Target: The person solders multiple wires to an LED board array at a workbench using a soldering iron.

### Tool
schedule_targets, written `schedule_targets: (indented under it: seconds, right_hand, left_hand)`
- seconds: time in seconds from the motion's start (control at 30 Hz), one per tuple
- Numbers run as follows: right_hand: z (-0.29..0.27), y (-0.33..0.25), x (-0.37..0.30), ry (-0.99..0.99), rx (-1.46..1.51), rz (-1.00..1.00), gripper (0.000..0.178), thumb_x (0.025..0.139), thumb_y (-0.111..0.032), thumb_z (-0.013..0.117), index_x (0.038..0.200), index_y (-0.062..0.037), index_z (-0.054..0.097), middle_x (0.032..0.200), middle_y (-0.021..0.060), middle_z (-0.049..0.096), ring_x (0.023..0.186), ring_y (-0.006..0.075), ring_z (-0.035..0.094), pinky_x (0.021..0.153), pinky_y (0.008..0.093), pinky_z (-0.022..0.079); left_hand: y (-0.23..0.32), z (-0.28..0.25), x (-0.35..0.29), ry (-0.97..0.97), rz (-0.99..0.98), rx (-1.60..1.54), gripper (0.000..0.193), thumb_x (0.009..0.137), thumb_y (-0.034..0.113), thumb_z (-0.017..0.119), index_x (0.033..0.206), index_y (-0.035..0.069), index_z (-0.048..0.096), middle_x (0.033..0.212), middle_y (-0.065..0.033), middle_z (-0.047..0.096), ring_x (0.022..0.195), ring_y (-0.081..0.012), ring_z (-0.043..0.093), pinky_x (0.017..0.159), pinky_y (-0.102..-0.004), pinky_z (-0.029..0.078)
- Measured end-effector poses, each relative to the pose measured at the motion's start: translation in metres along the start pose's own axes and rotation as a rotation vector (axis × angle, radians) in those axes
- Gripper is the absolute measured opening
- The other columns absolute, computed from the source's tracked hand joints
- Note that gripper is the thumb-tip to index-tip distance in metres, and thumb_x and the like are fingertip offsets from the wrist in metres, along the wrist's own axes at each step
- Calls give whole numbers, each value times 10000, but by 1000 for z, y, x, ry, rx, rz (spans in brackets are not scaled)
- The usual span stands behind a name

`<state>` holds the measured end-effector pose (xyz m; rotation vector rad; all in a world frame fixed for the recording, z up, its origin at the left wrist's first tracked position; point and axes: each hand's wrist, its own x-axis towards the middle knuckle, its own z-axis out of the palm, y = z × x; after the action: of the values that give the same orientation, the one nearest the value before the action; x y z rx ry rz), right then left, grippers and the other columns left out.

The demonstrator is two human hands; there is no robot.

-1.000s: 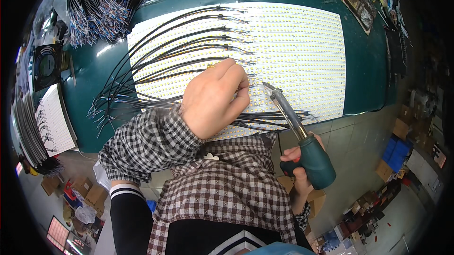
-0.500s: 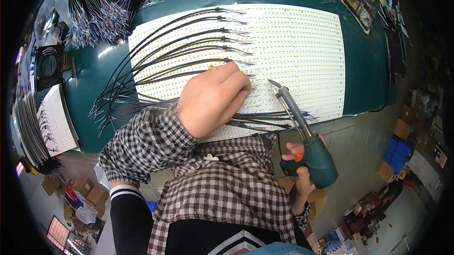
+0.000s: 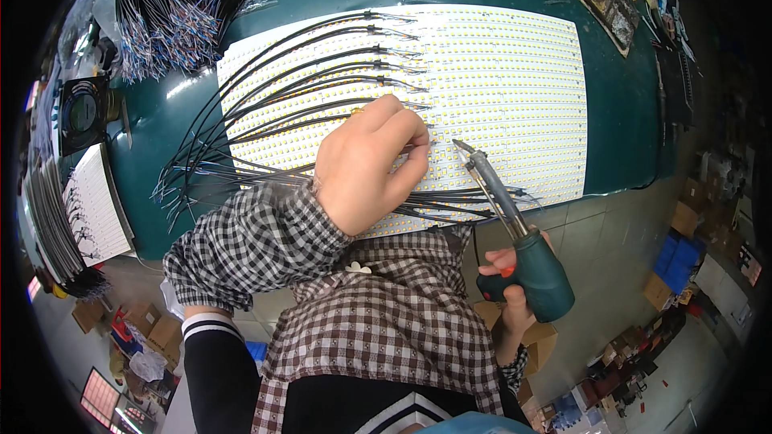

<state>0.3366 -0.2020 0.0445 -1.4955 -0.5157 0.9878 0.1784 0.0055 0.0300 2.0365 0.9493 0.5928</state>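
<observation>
A white panel (image 3: 515,96) covered with rows of small yellow LEDs lies on the green table. Thin black cables (image 3: 301,30) cross its left half, their stripped coloured ends reaching the middle of the panel. My left hand (image 3: 371,164) rests over the middle-left, thumb and forefinger pinched on a black cable, its tip mostly hidden by the fingers. In my right hand (image 3: 516,305) is a green-handled soldering gun (image 3: 543,277), a finger by its red trigger. Its pointed tip hovers close to the panel, just right of my left fingertips. More loose cables (image 3: 446,202) lie across the panel's near edge.
Thick bundles of cables (image 3: 165,20) with bared ends lie at the far left. A black round device (image 3: 80,115) and a wired stack of panels (image 3: 96,205) are at the left. A grimy tray (image 3: 607,12) and small tools sit at the far right. Boxes (image 3: 675,261) stand on the floor.
My left hand has shifted slightly right, its fingers bent more. The soldering gun's tip has moved slightly left and down, nearer my left fingertips.
</observation>
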Motion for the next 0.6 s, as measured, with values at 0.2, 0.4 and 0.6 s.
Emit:
schedule_targets:
  seconds: [0.2, 0.4, 0.6]
  right_hand:
    - [1, 0, 5, -58, -44, -89, 608, 763, -444, 813, 959, 108, 652, 1082, 206, 602, 795, 219, 686, 673, 313, 621]
    - [3, 2, 6, -65, -33, -115, 557, 781, -421, 807, 929, 93, 652, 966, 186, 649, 738, 204, 682, 698, 321, 599]
    - [3, 6, 5, -42, -34, -123, 689, 781, -397, 818, 1157, 132, 585, 779, 92, 673, 711, 173, 677, 750, 311, 568]
  left_hand:
    - [-1, 0, 0, -3, 20, 43, 106, 764, 37, 670, 826, 59, 587, 797, -88, 545, 727, -280, 591, 621, -375, 475]
    - [0, 0, 0, -7, 4, 45, 110, 762, 37, 670, 824, 56, 580, 794, -90, 548, 727, -285, 592, 617, -381, 475]
    - [-1, 0, 0, -9, 14, 56, 110, 762, 37, 668, 826, 56, 580, 796, -92, 550, 725, -289, 592, 614, -385, 475]
